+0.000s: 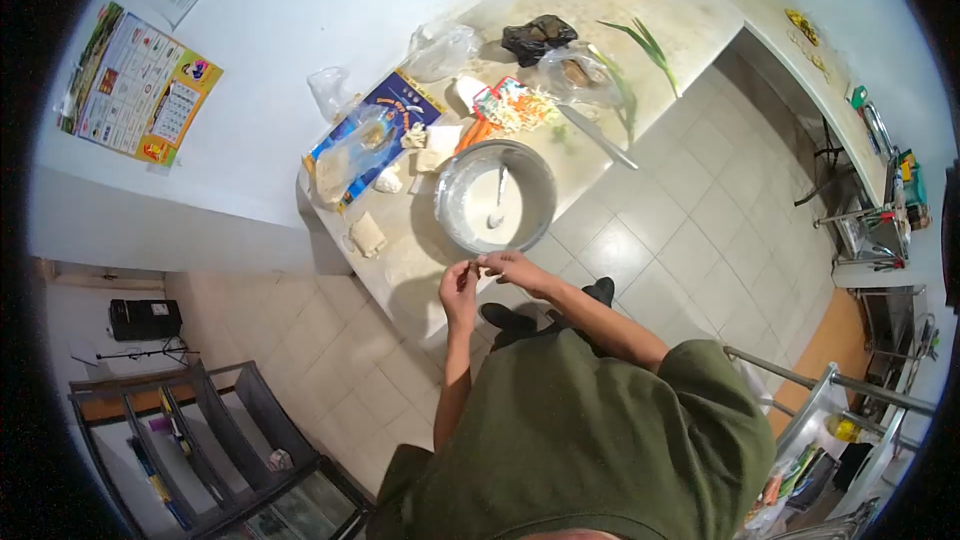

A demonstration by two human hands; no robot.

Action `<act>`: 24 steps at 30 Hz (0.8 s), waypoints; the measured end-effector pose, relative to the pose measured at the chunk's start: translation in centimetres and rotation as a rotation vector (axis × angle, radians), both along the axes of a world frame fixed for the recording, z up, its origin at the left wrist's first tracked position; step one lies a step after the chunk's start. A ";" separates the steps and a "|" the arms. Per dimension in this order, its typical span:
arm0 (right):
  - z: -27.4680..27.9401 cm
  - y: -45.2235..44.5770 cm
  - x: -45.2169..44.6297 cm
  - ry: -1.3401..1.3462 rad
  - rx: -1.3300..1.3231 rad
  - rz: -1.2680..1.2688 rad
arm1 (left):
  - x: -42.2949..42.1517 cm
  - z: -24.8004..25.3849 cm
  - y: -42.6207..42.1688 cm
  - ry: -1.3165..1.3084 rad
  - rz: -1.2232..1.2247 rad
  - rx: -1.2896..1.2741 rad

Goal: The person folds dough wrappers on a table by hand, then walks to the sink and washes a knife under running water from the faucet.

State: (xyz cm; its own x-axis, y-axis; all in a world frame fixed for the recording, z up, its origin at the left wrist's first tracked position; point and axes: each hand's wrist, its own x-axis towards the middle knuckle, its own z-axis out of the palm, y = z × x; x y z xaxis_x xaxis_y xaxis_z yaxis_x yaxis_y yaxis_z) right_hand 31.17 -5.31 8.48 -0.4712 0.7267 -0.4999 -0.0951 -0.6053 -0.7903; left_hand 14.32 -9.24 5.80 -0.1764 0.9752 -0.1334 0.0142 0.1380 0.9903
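My left hand (459, 290) and my right hand (510, 268) are close together at the near side of a grey bucket (447, 217). The left fingers are curled round something small and dark that I cannot make out. The right hand's fingers reach toward it at the bucket's near rim; whether they grip anything is too small to tell. White batter (490, 202) fills the bottom of the bucket, with a spoon (502, 183) standing in it. Behind the bucket are shredded vegetables (520, 108), carrots (478, 134) and a large knife (597, 136).
Plastic bags (443, 50), a black bag (538, 38) and green leaves (645, 45) lie farther back on the table (690, 0). A blue packet (402, 105) is at the left. Metal racks (800, 420) stand at the right, a dark shelf (225, 440) at the lower left.
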 end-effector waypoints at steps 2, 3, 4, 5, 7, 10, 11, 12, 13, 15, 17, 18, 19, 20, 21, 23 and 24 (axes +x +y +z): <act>1.7 -0.2 5.2 0.030 0.022 -0.016 | 4.0 1.3 0.9 -0.240 -0.075 -0.033; 2.8 -0.8 8.1 0.041 0.035 -0.024 | 6.3 1.2 0.9 -0.324 -0.105 -0.060; 3.5 -1.3 11.1 0.052 0.048 -0.032 | 8.6 1.1 1.1 -0.408 -0.135 -0.086; 3.8 -1.9 13.9 0.032 0.043 -0.088 | 11.3 2.6 1.3 -0.489 -0.190 -0.128; 3.6 -3.1 20.1 -0.010 0.015 -0.215 | 16.4 1.6 2.0 -0.562 -0.242 -0.174; 2.2 -6.2 29.2 0.035 -0.078 -0.456 | 22.7 0.8 1.7 -0.653 -0.244 -0.260; 2.0 -6.9 31.6 0.058 -0.124 -0.577 | 24.9 1.1 2.2 -0.691 -0.225 -0.271; 1.8 -8.2 33.8 0.078 -0.176 -0.685 | 26.5 1.5 2.1 -0.727 -0.204 -0.288; 1.1 -9.3 36.1 0.084 -0.183 -0.754 | 27.8 2.2 1.8 -0.762 -0.173 -0.301; -0.7 -11.1 40.1 0.121 -0.213 -0.889 | 28.7 2.8 1.6 -0.790 -0.134 -0.332; -2.8 -12.3 43.5 0.151 -0.274 -0.998 | 28.2 3.1 1.5 -0.789 -0.111 -0.329; -3.0 -12.1 44.2 0.160 -0.299 -1.046 | 27.7 3.1 1.7 -0.783 -0.112 -0.325; -3.3 -12.1 44.6 0.148 -0.303 -1.095 | 27.2 3.1 1.8 -0.768 -0.078 -0.330; -3.9 -11.7 44.7 0.169 -0.310 -1.102 | 26.5 3.2 2.0 -0.751 -0.034 -0.334; -3.9 -11.0 44.6 0.189 -0.315 -1.118 | 25.8 3.0 2.3 -0.735 0.001 -0.341; -4.1 -9.7 44.3 0.190 -0.317 -1.135 | 24.8 2.7 2.9 -0.693 0.055 -0.348; -4.0 -8.9 43.7 0.189 -0.322 -1.097 | 24.6 3.1 3.3 -0.604 0.067 -0.345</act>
State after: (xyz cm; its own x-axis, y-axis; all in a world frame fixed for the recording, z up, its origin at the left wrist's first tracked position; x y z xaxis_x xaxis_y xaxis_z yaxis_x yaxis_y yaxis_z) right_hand 74.87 -14.16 4.50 0.2464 0.6434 -0.7248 -0.7937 -0.2952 -0.5319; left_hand 38.94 -5.96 8.87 -0.0320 0.8492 -0.5271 -0.5443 0.4275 0.7218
